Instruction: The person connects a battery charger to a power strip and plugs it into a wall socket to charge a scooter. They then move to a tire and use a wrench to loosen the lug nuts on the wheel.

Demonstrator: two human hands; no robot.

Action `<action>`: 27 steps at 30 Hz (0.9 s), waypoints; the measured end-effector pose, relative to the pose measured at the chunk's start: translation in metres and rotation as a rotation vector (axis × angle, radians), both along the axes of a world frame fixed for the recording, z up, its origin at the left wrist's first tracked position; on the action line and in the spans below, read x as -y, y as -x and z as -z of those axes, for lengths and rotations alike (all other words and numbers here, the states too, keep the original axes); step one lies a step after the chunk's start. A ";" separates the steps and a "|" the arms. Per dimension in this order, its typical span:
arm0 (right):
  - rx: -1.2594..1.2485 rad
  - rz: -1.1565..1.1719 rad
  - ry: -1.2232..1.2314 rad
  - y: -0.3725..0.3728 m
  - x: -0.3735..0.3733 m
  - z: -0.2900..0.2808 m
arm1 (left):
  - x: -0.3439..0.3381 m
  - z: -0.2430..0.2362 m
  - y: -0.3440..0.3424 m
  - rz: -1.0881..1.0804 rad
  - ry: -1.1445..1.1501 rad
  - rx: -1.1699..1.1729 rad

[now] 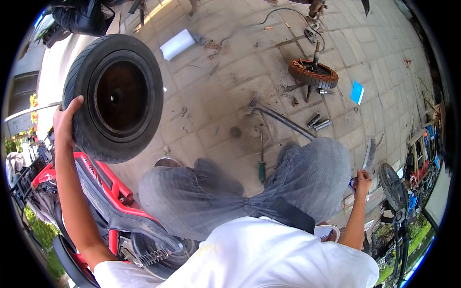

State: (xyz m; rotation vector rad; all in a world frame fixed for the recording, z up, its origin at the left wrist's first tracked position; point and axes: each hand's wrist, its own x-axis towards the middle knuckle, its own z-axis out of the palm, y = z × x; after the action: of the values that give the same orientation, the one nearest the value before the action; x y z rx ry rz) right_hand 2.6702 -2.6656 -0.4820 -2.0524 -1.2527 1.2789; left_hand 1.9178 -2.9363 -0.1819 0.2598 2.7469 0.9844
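Observation:
At the left, my left hand (pixel 68 120) grips the tread edge of a black scooter wheel (pixel 156 96), its fingers partly hidden behind the tyre. The wheel is held up on its side, and its rusty brown hollow hub (pixel 122 103) faces the middle. Off to the right, my right hand (pixel 363 183) is closed round the handle of a wire brush (pixel 370 153). The brush's grey bristles point away from me, beside my knee. On the paving stands a motor stator (pixel 313 76) with copper windings and an upright shaft.
A long-handled hammer (pixel 283 120), a green-handled screwdriver (pixel 261 163) and metal sockets (pixel 321 124) lie before my knees. Farther off are a white roll (pixel 177 44) and a blue packet (pixel 357 92). A red scooter (pixel 113 182) stands close on the left, another wheel (pixel 394 185) on the right.

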 end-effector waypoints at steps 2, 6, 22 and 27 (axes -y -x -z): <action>0.025 -0.061 0.008 0.040 -0.011 -0.024 | 0.022 0.003 0.004 -0.033 0.041 -0.069; 0.121 -0.244 -0.044 0.076 -0.025 -0.028 | 0.067 0.046 0.018 -0.124 0.029 -0.162; -0.031 -0.733 -0.281 0.257 -0.080 -0.133 | 0.120 0.133 0.049 -0.145 0.127 -0.254; 0.001 -0.802 -0.251 0.257 -0.060 -0.144 | 0.079 0.098 0.064 -0.141 0.104 -0.128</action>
State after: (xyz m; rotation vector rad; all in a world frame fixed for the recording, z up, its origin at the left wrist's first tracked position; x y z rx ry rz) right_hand 2.4134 -2.6052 -0.3381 -1.3978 -2.2277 1.3155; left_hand 1.8540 -3.0151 -0.2804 0.1164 2.9569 0.8821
